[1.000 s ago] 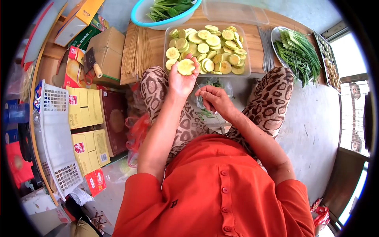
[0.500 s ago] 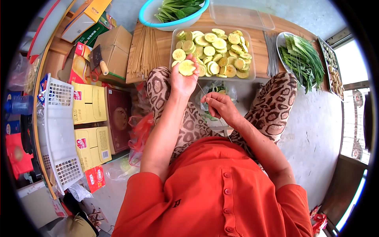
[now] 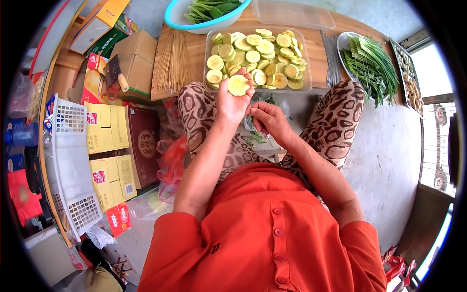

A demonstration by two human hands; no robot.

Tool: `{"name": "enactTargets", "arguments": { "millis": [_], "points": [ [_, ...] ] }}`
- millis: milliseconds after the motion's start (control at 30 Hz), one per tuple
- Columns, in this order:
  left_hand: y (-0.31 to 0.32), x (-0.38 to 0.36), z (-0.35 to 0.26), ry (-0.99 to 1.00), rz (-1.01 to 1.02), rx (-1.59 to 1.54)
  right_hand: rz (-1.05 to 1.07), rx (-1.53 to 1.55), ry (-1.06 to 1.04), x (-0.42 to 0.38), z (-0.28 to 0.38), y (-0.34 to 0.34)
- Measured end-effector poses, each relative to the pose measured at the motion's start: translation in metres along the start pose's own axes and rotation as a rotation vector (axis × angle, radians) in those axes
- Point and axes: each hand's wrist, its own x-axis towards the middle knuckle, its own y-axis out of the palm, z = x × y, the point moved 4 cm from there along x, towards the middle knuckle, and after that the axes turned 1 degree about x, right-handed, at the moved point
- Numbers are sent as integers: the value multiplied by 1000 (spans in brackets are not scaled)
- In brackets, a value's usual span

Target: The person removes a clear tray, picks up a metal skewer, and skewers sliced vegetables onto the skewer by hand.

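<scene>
Far left of the clear tub (image 3: 308, 87), see a cleaver (image 3: 114, 71) beside a cardboard box (image 3: 137, 61), presumably parked out of the way. Just left of the tub, note bamboo sticks (image 3: 172, 61), laid lengthwise, likely for easy picking. Behind the tub's left corner, a basin (image 3: 194, 28) of leafy greens (image 3: 206, 10), probably set back to leave the front free. Inside the tub, loose squash slices (image 3: 265, 47), handy for the fingers. Before the tub's left half, the left hand (image 3: 232, 103), palm up, fingers curled around a pale slice (image 3: 238, 85), likely to steady it face up. Just right of that, before the tub, the right hand (image 3: 270, 118), fingertips pinched on a thin skewer (image 3: 273, 148) trailing away from the tub; cannot tell whether its tip meets the slice. Right of the tub, metal skewers (image 3: 332, 58), seemingly aligned for reach; farther right, long cut greens (image 3: 372, 68).

Compared with half a second ago: left hand and slice shifted slightly rightward along the tub; right hand brought closer to the left, leaving less bare skewer between.
</scene>
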Motion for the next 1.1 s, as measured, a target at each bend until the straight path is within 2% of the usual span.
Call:
{"name": "enactTargets", "arguments": {
  "millis": [200, 233, 267, 333, 367, 400, 467, 533, 567, 600, 667, 833, 900, 1033, 1100],
  "points": [
    [6, -6, 7, -61, -68, 239, -28, 4, -43, 7, -2, -7],
    [3, -7, 8, -124, 14, 259, -30, 13, -29, 7, -1, -8],
    [8, -9, 7, -124, 13, 259, -29, 14, -27, 6, -1, -8],
    [14, -16, 7, -159, -71, 339, -54, 36, -41, 3, -1, -10],
    [-2, -7, 0, -95, 43, 483, -52, 38, -40, 2, 0, -10],
    [-5, -5, -12, 25, -55, 605, -55, 60, -50, 1, 2, -11],
    [-7, 1, -53, 124, -237, 1300, -62, 78, -67, -1, 5, -17],
    [-12, 10, -85, 457, -257, 2084, -91, 70, -50, -4, 4, -21],
    [-6, 11, -92, 587, -245, 2241, -85, 70, -55, -5, 5, -20],
    [-6, 13, -96, 596, -251, 2243, -88, 52, -55, -6, 5, -20],
    [-6, 15, -96, 458, -277, 2518, -92, 36, -52, -9, 5, -21],
    [-11, 22, -92, 404, -261, 2660, -106, 19, -19, -13, 2, -26],
    [-13, 28, -99, 357, -324, 2468, -106, 23, -32, -15, 4, -26],
    [-7, 44, -106, 422, -352, 2475, -108, 29, -32, -15, 3, -27],
    [-8, 56, -104, 483, -320, 2605, -106, 24, -40, -14, 1, -28]
  ]
}}
